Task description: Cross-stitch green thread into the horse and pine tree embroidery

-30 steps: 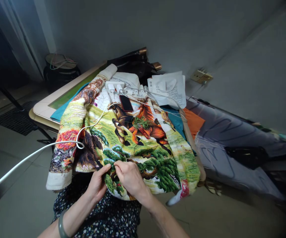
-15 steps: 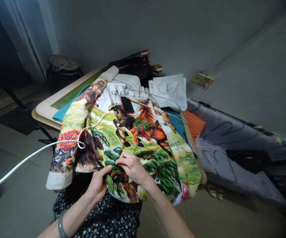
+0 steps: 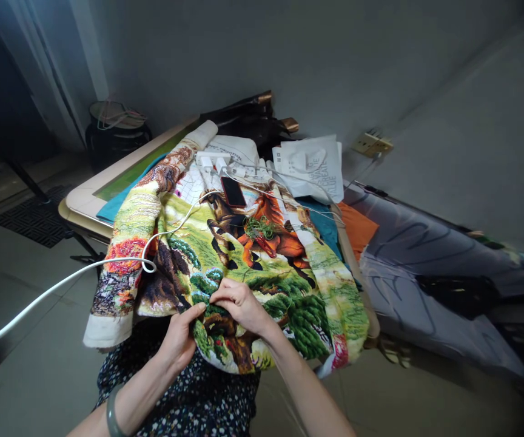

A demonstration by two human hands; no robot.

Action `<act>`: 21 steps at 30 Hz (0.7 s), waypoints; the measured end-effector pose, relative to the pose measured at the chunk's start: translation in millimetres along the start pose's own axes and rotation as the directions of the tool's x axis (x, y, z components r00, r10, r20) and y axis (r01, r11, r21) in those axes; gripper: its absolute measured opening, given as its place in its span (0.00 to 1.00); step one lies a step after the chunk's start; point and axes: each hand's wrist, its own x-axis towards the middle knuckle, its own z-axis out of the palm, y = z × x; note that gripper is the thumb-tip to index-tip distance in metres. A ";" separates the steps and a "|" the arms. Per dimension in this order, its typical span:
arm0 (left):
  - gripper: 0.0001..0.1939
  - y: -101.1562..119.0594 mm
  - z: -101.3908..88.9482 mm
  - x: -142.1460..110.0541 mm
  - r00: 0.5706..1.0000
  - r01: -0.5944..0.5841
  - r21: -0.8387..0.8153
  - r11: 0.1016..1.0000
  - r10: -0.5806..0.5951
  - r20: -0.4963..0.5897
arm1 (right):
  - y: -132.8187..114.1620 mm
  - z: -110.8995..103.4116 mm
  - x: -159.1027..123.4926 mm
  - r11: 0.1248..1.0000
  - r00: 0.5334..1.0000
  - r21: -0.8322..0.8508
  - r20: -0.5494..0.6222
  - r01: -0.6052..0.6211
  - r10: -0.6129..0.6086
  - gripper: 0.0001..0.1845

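Observation:
A large embroidered cloth with horses, trees and grass on it drapes over the table's near edge, its left side rolled up. My left hand grips the cloth's front edge, thumb on top and the other fingers hidden underneath. Just right of that thumb, my right hand is pinched close against the green tree stitching; whatever its fingertips hold is too small to make out. A tangle of green thread and red-handled scissors lie on the horses.
Behind the horses lie a phone and a white power strip. A white cable crosses the rolled side from the left. A printed white bag sits at the table's back, below a wall socket.
My right hand has shifted very slightly left, staying pinched at the cloth. The left hand keeps its hold in the same place.

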 end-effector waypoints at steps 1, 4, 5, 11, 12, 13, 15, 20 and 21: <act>0.11 -0.1 0.5 -0.4 1.000 -0.002 0.000 1.000 0.002 -0.003 | 0.2 -0.3 0.0 1.000 1.000 0.007 -0.002 -0.002 0.002 0.13; 0.11 -0.4 2.1 -1.9 1.000 -0.009 -0.006 1.000 0.008 -0.007 | 1.4 -0.8 0.4 1.000 1.000 0.026 -0.008 0.003 -0.003 0.13; 0.11 -0.4 2.7 -2.3 1.000 -0.008 -0.008 1.000 0.007 -0.005 | 2.1 -0.8 0.6 0.999 1.000 0.035 -0.009 0.006 -0.006 0.13; 0.10 -0.6 4.7 -3.6 1.000 -0.006 -0.005 1.000 0.005 -0.019 | 8.6 0.0 1.7 0.994 1.000 0.112 -0.002 0.016 -0.016 0.12; 0.10 -0.7 4.8 -3.5 1.000 -0.008 -0.006 1.000 0.008 -0.020 | 9.4 0.2 1.7 0.993 1.000 0.119 -0.002 0.017 -0.017 0.12; 0.10 -0.8 4.8 -3.3 1.000 -0.010 -0.008 1.000 0.010 -0.020 | 10.0 0.3 1.7 0.992 1.000 0.123 -0.003 0.017 -0.017 0.12; 0.10 -0.9 4.6 -2.9 1.000 -0.012 -0.012 1.000 0.012 -0.023 | 10.5 0.4 1.5 0.992 1.000 0.125 -0.007 0.018 -0.017 0.12; 0.10 -0.6 3.6 -1.7 1.000 -0.005 -0.007 1.000 0.005 -0.024 | 8.8 -0.3 0.9 0.994 1.000 0.110 -0.009 0.013 -0.012 0.13; 0.10 -0.5 3.5 -1.5 1.000 -0.005 -0.005 1.000 0.005 -0.024 | 8.4 -0.3 1.0 0.994 1.000 0.105 -0.011 0.011 -0.010 0.12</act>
